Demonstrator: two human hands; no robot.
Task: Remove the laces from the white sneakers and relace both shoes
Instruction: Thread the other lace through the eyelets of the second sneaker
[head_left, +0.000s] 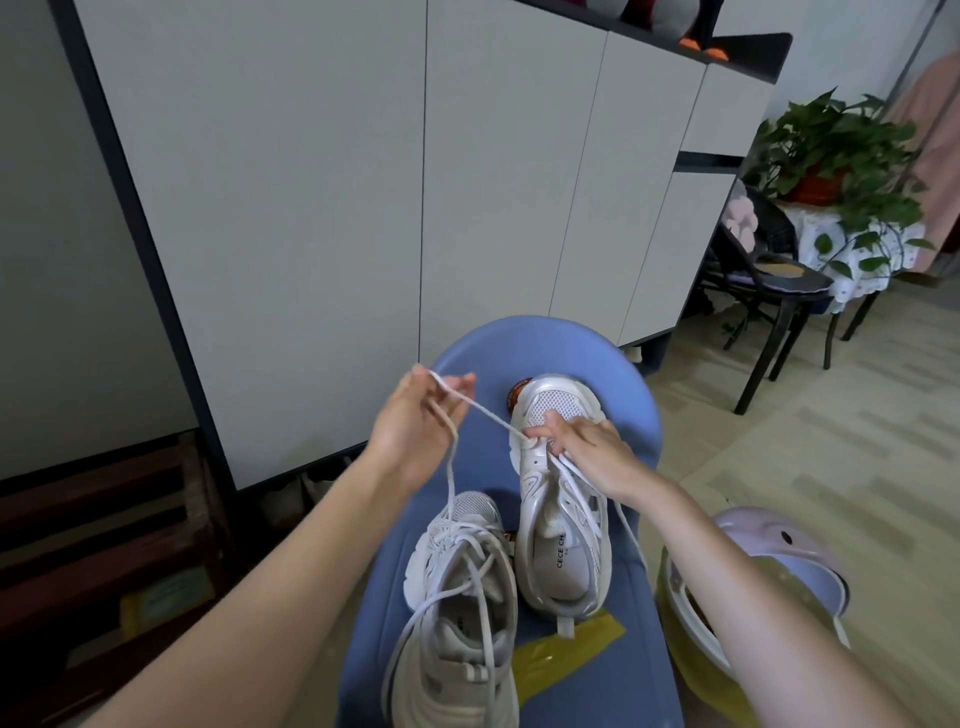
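Two white sneakers lie on a blue seat (639, 415). The right sneaker (556, 551) points away from me. My right hand (587, 447) rests on its front, fingers curled at the lowest eyelets. A white lace (493, 415) runs taut from those eyelets up and left to my left hand (415, 415), which pinches it; the lace's loose end hangs down from that hand. More of this lace lies slack across the shoe's right side. The left sneaker (457, 613) lies nearer me, its laces loosened and tangled over the tongue.
A yellow strip (566, 649) lies on the seat under the shoes. A yellow and lilac tub (779, 551) stands at my right. White cabinet doors (363, 208) rise right behind the seat. A dark chair (769, 291) and a potted plant (836, 150) stand at the far right.
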